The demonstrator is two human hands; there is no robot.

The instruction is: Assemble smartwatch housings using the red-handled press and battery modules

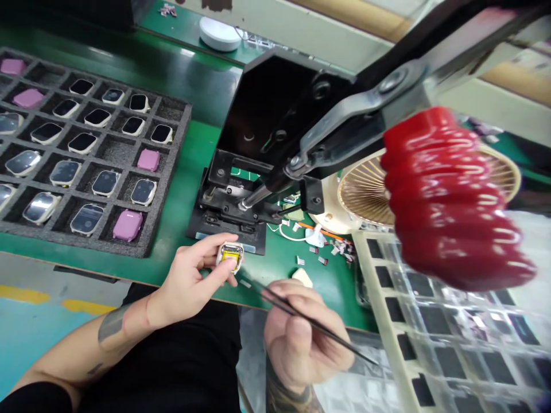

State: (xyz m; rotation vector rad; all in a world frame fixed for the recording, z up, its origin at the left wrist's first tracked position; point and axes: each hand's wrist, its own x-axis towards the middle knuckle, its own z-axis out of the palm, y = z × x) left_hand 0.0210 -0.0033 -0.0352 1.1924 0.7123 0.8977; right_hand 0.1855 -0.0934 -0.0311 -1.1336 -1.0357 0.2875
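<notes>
L hand (193, 280) is clamped on a small open-faced watch case (231, 247), held over the near edge of the green table (201, 150), just in front of the press (275, 115); a yellow part (229, 257) shows inside. Case is prob. light, stiff & a bit slick, w/ fragile innards: best held by its outer walls. R hand (306, 339), by the same edge, is closed round thin tweezers (329, 332), prob. light & springy, best gripped mid-length; blurred tips point toward the case, apparently apart from it. Pose: L thumb on case's front, fingertips behind, forearm angled in from the left; R fingers curled, thumb pressing the shaft.
</notes>
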